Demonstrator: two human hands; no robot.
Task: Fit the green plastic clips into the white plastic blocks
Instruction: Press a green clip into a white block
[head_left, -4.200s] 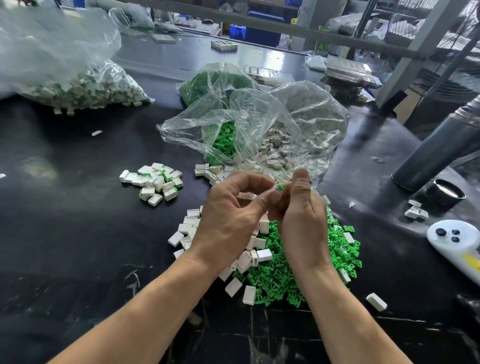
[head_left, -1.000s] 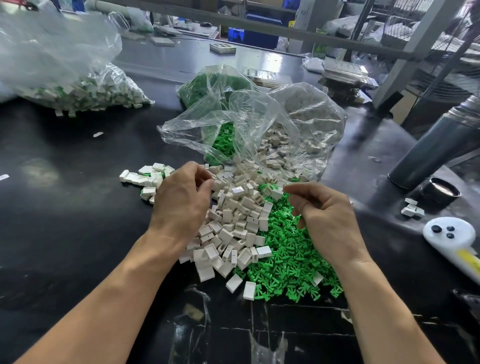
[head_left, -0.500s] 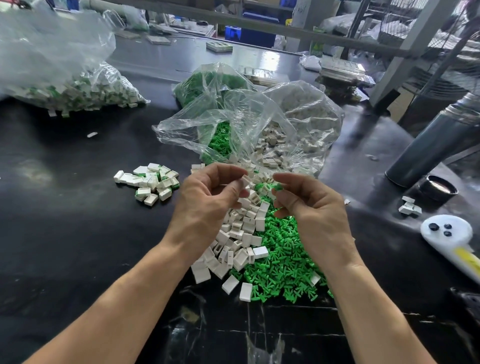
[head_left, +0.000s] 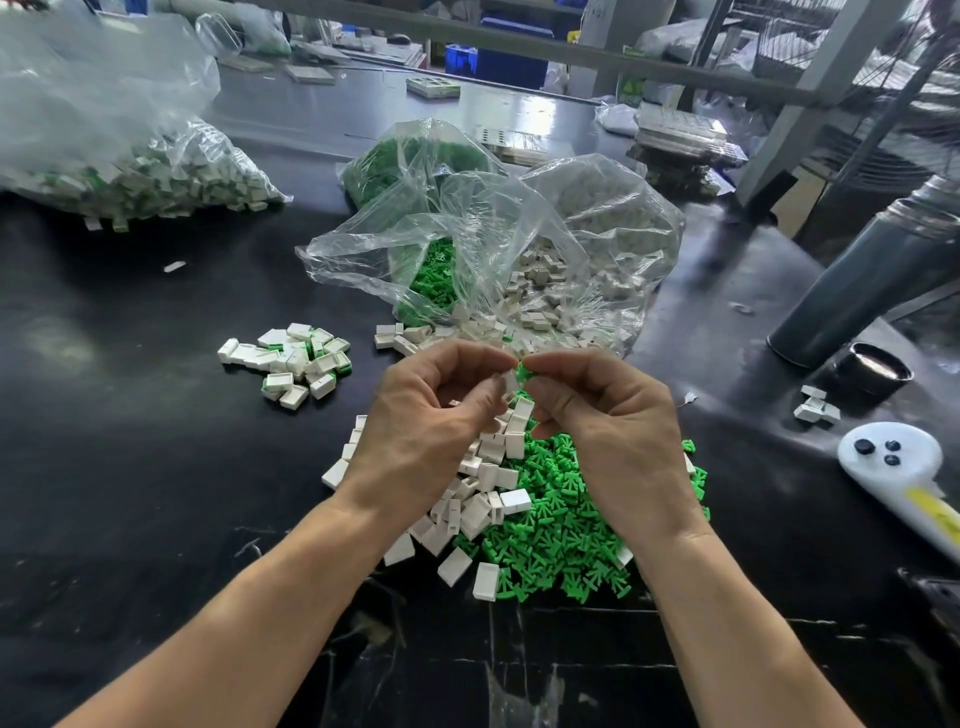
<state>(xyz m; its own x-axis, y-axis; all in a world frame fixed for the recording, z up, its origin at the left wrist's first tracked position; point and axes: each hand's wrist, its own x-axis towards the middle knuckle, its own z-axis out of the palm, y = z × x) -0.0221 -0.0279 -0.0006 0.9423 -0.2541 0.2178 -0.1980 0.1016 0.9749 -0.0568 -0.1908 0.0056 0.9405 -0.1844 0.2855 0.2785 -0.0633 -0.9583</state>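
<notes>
Between the two hands, at their fingertips, a green clip (head_left: 522, 372) meets a white block (head_left: 509, 383): the right hand (head_left: 610, 431) pinches the clip between thumb and forefinger, and the left hand (head_left: 423, 426) pinches the block, mostly hidden behind its curled fingers. Both hands are raised above the table (head_left: 130, 493), backs toward the camera, knuckles bent, forearms coming in from the lower corners. Directly beneath the left hand lies a heap of loose white blocks (head_left: 483, 493); under and beside the right hand spreads a heap of loose green clips (head_left: 561, 540). Out to the left of the left hand sits a small cluster of assembled pieces (head_left: 293, 364). Beyond the fingertips, an open clear bag (head_left: 493, 244) holds more clips and blocks.
</notes>
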